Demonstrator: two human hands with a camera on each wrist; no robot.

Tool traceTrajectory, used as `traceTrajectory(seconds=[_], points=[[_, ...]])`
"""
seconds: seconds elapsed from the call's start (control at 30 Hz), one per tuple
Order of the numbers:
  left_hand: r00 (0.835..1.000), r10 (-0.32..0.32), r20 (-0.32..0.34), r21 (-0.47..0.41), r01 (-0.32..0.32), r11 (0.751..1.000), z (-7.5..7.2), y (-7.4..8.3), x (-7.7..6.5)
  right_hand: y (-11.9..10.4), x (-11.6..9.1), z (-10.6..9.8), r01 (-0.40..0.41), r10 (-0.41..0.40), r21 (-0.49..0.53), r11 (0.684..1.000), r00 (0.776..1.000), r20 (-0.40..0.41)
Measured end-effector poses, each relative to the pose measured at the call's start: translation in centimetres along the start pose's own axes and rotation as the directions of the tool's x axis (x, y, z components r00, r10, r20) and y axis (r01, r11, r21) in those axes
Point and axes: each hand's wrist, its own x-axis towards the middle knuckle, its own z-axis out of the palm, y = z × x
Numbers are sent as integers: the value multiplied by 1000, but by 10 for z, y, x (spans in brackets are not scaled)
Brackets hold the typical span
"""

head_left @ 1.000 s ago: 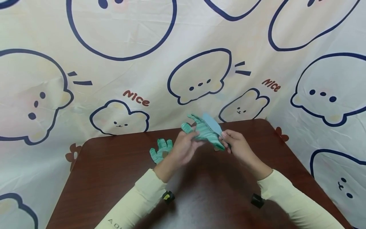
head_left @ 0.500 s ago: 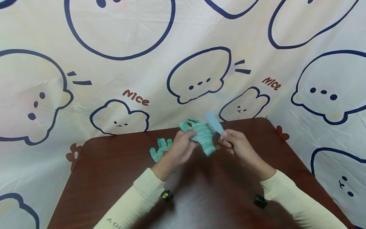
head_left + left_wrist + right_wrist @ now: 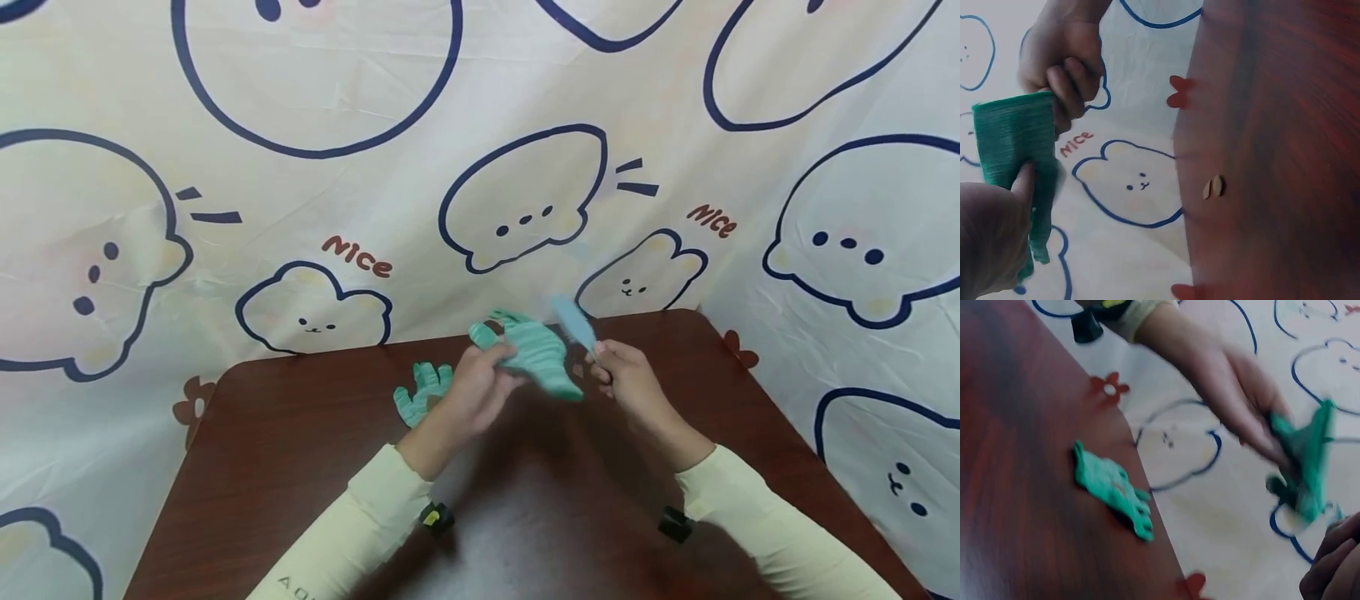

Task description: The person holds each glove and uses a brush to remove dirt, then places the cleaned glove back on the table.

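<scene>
My left hand (image 3: pixel 480 387) holds a green striped glove (image 3: pixel 538 354) by its finger side, thumb on top, with the cuff hanging toward the right. In the left wrist view the thumb presses on the glove (image 3: pixel 1013 131). My right hand (image 3: pixel 630 379) grips a light blue brush (image 3: pixel 574 322) by the handle, its head pointing up and left. A small gap separates the brush from the glove. A second green glove (image 3: pixel 422 393) lies on the table beside my left forearm; the right wrist view shows it flat with a brown mark on it.
The dark red-brown table (image 3: pixel 300 467) ends at a cartoon-printed cloth (image 3: pixel 420 208) behind and at both sides. Two small tan pieces (image 3: pixel 1213 187) lie on the table in the left wrist view. Dark wrist cameras (image 3: pixel 675 525) sit below both forearms.
The brush lay along the glove a second ago; it has moved right and away from it. The glove has turned to show its broad face, and its cuff has swung.
</scene>
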Motion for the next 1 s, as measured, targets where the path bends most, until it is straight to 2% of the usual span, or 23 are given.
traceTrajectory(seconds=[0.13,0.23,0.33,0.43,0.57,0.6,0.83,1.0], points=[[998,56,-25,3,-56,998,-1,8,0,8,3,-19,-66,66,-4,998,997,-44],[998,59,-17,16,-59,998,-3,13,0,7,-1,-20,-58,58,-4,998,998,-34],[999,40,-1,40,-40,998,-3,11,2,-1,-7,-7,1,-1,17,1000,1000,0],[999,13,29,65,-15,998,-1,6,3,-11,-14,12,64,-65,18,998,996,66],[997,-1,80,73,-5,997,1,1,2,-14,-17,27,103,-100,-22,994,988,121],[996,0,88,69,-6,998,1,1,1,-14,-17,28,108,-102,-39,993,988,120],[998,-55,29,60,53,997,-4,-2,0,-6,-13,20,97,-93,-167,981,995,30],[998,-51,43,42,49,998,-4,-3,2,-1,-6,12,94,-93,-156,983,996,15]])
